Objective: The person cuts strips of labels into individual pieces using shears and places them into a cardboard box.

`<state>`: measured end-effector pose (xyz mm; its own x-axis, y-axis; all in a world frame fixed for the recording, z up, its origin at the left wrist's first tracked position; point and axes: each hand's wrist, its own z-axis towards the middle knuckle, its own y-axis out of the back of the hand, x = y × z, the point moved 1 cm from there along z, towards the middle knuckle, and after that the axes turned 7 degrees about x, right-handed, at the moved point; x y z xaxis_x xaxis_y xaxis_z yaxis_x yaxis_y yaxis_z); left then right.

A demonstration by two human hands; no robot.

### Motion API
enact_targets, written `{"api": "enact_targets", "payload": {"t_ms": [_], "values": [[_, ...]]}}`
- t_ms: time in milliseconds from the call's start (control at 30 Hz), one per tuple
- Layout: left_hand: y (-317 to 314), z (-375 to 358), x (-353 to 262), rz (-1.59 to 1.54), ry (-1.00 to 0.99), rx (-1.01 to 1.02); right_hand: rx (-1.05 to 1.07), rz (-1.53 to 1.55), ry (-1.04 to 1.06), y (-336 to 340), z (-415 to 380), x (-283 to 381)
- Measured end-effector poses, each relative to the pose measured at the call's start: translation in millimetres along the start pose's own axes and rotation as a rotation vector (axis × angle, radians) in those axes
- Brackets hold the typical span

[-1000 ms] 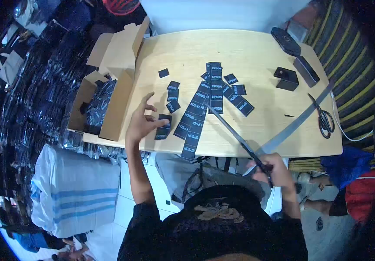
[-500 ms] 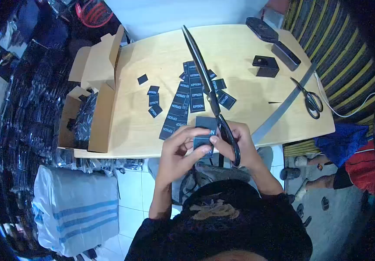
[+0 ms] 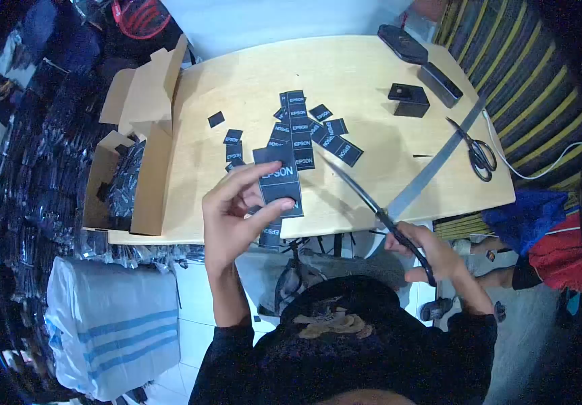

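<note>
My left hand (image 3: 240,209) pinches a strip of black EPSON labels (image 3: 279,177) between thumb and fingers, above the table's front edge. To the right, my right hand (image 3: 426,253) grips the handles of large black scissors (image 3: 365,197), whose blades point up and left, apart from the strip. Behind the held strip, other EPSON label strips (image 3: 302,138) lie overlapping on the table. Small cut labels (image 3: 234,155) lie to their left, and a loose label (image 3: 217,119) sits farther back.
An open cardboard box (image 3: 152,175) with black labels stands on the table's left. Right on the table (image 3: 345,61) are a second pair of scissors (image 3: 481,160), a long metal ruler (image 3: 426,177) and black cases (image 3: 409,100). People's limbs show at lower right.
My right hand and the scissors have moved away from the strip, right and down. My left hand has moved left with the strip, which now shows more of its face.
</note>
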<state>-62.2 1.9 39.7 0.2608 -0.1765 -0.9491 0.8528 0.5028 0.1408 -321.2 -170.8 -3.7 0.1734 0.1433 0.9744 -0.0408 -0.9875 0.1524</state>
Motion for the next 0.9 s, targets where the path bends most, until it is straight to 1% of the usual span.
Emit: {"api": "enact_targets", "payload": {"t_ms": [33,67,133,167,200,267,300,333,400,433,533,567,600,667,700,733,800,900], "values": [[0.1,1.6,-0.3,0.006,-0.019,0.010,0.044,-0.044,0.001,4.7,-5.0,-5.7],[-0.3,3.3,-0.5,0.003,-0.018,0.013,0.041,-0.043,-0.001,9.1,-7.7,-3.1],[-1.2,6.1,-1.8,-0.026,0.054,0.148,0.179,-0.285,-0.066,16.0,-11.7,9.9],[-0.9,8.6,-7.5,0.069,0.019,0.213,0.204,-0.288,-0.078,16.7,-12.1,13.6],[-0.3,9.6,-6.7,0.073,0.017,0.210,0.206,-0.290,-0.074,17.5,-10.7,15.5],[-3.4,10.9,-0.8,0.029,0.051,0.375,0.278,-0.345,0.043,19.0,-8.1,19.9],[-7.2,12.1,1.9,-0.010,0.048,0.403,0.304,-0.273,-0.054,21.2,-9.3,21.9],[-7.6,12.5,2.3,-0.009,0.046,0.403,0.303,-0.275,-0.053,21.4,-9.1,22.3],[-8.6,12.9,3.0,0.069,0.066,0.480,0.294,-0.219,-0.071,21.1,-8.4,22.5],[-9.7,12.8,5.3,0.032,0.095,0.485,0.293,-0.219,-0.070,21.2,-7.5,23.2],[-13.5,13.3,0.7,0.036,0.095,0.516,0.285,-0.206,-0.043,20.7,-5.4,25.2],[-15.0,12.7,6.0,0.024,0.037,0.507,0.279,-0.161,-0.052,20.2,-5.5,25.3],[-15.2,12.9,5.5,0.024,0.035,0.509,0.273,-0.116,-0.059,20.2,-5.6,25.3],[-15.8,13.1,4.8,0.068,0.049,0.532,0.277,-0.124,-0.088,21.7,-6.1,25.7],[-17.0,13.4,7.8,0.011,-0.002,0.534,0.282,-0.131,-0.117,22.2,-6.5,25.8],[-18.2,13.7,6.6,0.011,-0.004,0.534,0.280,-0.132,-0.117,22.3,-6.3,25.0],[-19.5,13.6,4.1,-0.040,0.101,0.506,0.278,-0.107,-0.088,21.7,-5.5,22.5],[-18.1,14.7,2.3,-0.011,0.077,0.531,0.330,-0.160,-0.076,25.1,-5.3,26.7]]}}
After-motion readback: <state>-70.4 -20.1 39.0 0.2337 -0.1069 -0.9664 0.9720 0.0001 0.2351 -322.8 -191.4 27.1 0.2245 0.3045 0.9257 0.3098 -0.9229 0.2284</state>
